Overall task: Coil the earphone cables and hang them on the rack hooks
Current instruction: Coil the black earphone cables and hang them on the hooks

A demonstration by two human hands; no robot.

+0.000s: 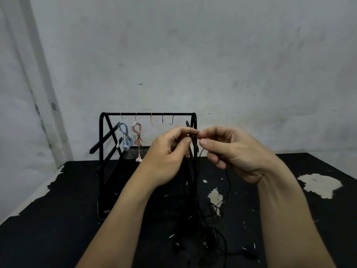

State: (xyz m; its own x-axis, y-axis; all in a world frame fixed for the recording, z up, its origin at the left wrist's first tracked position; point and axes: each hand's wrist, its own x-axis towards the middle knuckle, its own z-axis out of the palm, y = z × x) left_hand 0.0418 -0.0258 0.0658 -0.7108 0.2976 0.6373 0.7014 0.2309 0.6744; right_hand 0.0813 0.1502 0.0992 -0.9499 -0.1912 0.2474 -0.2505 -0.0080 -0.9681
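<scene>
Hands are meeting before the rack [147, 114]: left hand [170, 151] and right hand [229, 151] are pinching the black cable [229, 182], probably starting a coil. Even loops are helping; its slack is trailing onto the table [58, 209].

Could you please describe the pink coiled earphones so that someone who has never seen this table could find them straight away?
Look at the black rack standing on the dark table against the wall. Five hooks hang from its top bar, and the pink earphones hang from the second hook from the left. Their only hanging neighbour, the blue earphones, is on the first hook.
</scene>
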